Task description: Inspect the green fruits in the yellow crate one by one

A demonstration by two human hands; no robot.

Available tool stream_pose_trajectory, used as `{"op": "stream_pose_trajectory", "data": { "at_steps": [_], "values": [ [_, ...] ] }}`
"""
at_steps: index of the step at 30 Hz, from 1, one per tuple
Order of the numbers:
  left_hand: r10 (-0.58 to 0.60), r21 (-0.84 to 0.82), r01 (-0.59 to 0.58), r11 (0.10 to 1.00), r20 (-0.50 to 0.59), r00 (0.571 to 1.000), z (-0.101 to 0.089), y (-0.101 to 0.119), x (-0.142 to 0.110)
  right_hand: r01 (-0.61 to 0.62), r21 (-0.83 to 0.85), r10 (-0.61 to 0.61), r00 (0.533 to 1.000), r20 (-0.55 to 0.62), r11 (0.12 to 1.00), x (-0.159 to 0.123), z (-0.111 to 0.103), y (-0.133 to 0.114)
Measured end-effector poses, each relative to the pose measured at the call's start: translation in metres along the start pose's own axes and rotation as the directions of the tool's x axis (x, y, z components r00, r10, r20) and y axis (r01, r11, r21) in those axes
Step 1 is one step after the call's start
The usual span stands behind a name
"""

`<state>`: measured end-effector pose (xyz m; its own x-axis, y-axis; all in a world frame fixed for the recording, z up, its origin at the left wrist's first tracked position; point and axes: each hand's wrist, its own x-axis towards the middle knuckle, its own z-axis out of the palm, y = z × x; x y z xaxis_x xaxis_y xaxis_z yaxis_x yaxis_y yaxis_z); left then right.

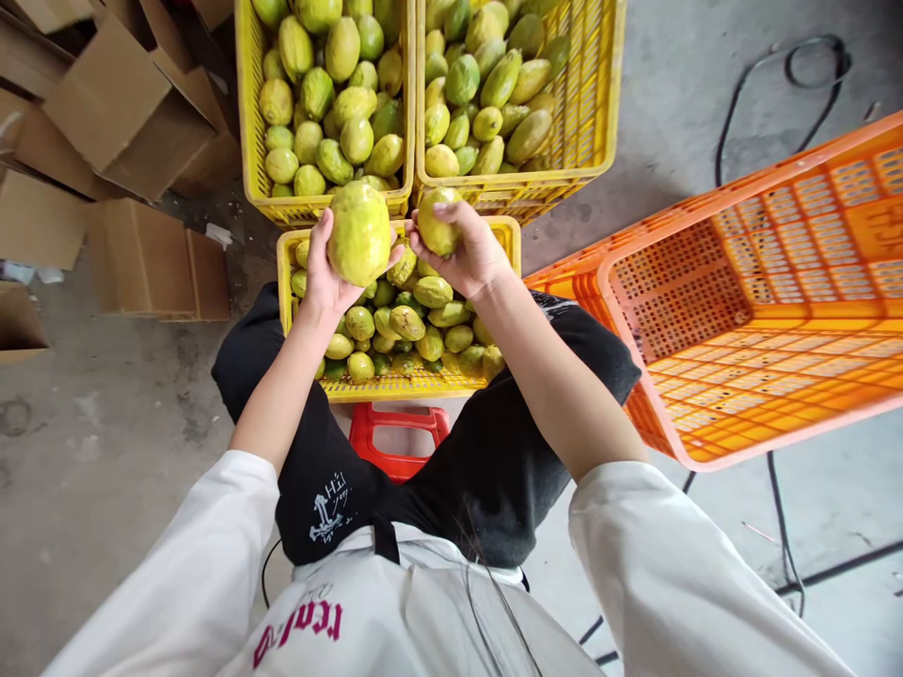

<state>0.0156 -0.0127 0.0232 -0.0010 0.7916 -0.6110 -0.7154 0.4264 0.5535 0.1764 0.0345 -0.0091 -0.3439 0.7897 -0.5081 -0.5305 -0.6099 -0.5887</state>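
My left hand (330,285) is closed round a large yellow-green papaya (359,235), its thumb on the near left side. In my right hand (474,252) is a smaller, rounder yellow-green papaya (437,222), gripped between thumb and fingers. Both hands are raised over the near yellow crate (395,387), which holds many small green and yellow papayas (407,322). Just beyond stand two more yellow crates, the left one (252,179) and the right one (613,94), with larger papayas inside.
An orange crate (705,442) lies tipped on its side at the right. Cardboard boxes (127,122) are piled at the left. A red stool (367,442) shows between my knees. Black cables (720,150) run over the concrete floor (127,451).
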Motion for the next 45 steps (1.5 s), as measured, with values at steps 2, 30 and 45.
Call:
{"op": "stream_pose_trajectory", "data": {
  "at_steps": [2,30,45],
  "values": [
    [-0.015,0.011,0.014,1.000,0.094,0.996,-0.002,-0.003,0.002,-0.038,-0.018,0.038,0.999,-0.012,0.999,0.002,0.001,0.004],
    [0.070,-0.044,-0.064,0.997,0.142,0.987,-0.011,-0.002,0.014,-0.002,-0.053,-0.003,0.995,-0.101,0.999,-0.008,0.011,-0.008],
    [0.000,0.054,-0.003,0.999,0.055,0.998,-0.006,-0.001,0.007,-0.055,-0.134,0.035,0.988,-0.152,0.989,0.003,-0.003,0.007]
  ]
}}
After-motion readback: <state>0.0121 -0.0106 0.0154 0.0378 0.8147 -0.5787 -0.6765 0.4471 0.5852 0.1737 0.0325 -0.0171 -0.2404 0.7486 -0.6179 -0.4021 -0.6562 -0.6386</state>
